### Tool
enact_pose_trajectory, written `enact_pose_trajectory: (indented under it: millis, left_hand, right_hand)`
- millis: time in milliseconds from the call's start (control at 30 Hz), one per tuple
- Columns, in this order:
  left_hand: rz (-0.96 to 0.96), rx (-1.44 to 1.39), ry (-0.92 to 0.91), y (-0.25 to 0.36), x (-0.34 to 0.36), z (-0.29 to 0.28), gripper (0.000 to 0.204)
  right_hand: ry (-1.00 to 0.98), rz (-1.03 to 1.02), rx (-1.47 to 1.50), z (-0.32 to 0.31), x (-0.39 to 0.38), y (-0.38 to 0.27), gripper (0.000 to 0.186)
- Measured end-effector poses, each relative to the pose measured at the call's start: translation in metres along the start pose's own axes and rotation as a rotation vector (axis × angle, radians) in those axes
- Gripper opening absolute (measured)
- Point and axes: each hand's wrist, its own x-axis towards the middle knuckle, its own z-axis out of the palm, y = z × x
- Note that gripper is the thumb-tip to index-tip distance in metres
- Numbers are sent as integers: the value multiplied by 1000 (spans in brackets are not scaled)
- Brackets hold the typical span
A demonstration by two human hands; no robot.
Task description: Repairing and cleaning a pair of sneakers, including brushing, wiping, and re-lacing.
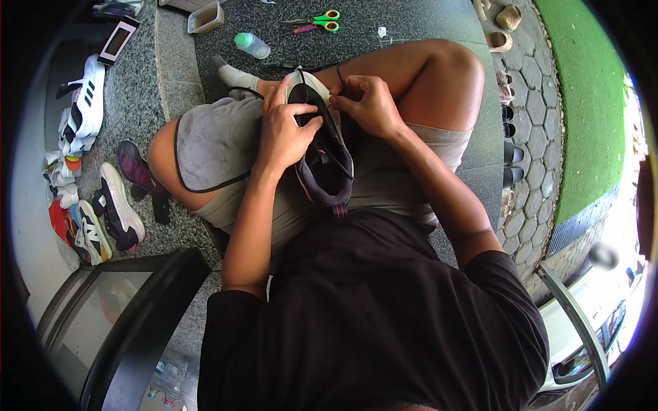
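Note:
A dark shoe (334,197) with a white toe section lies in my lap, heel toward me. My left hand (282,127) grips its left side, thumb and forefinger curled over the opening and another finger stretched along the upper. At the shoe's right edge, my right hand (370,104) is closed in a pinch on a thin dark shoelace (340,77). Part of the lace lies loose over the front of the shoe; its path between my fingers is partly hidden. A grey cloth (216,145) with black edging drapes over my left thigh.
Ahead on the stone floor are green-handled scissors (327,20), a small bottle (252,45) and a plastic tub (205,18). More shoes (122,205) lie at left, near a black-framed glass panel (137,322). Sandals (510,154) line the paving at right.

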Motion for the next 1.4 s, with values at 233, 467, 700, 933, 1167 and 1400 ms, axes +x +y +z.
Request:
enact_pose_trajectory:
  millis: [233, 467, 700, 933, 1167, 1400]
  left_hand:
    - [17, 34, 24, -3, 1, 4, 25]
    - [68, 12, 45, -9, 6, 6, 13]
    - [202, 413, -9, 23, -2, -39, 5]
    - [147, 455, -111, 25, 3, -17, 4]
    - [219, -346, -394, 70, -39, -115, 17]
    - [1361, -1270, -637, 147, -106, -224, 19]
  right_hand:
    - [81, -143, -323, 15, -8, -20, 9]
    - [-216, 144, 261, 10, 3, -2, 16]
    - [-322, 143, 274, 17, 8, -5, 28]
    - [-216, 75, -15, 19, 9, -2, 26]
    - [-111, 93, -14, 6, 4, 5, 55]
    - [-198, -685, -478, 19, -30, -34, 46]
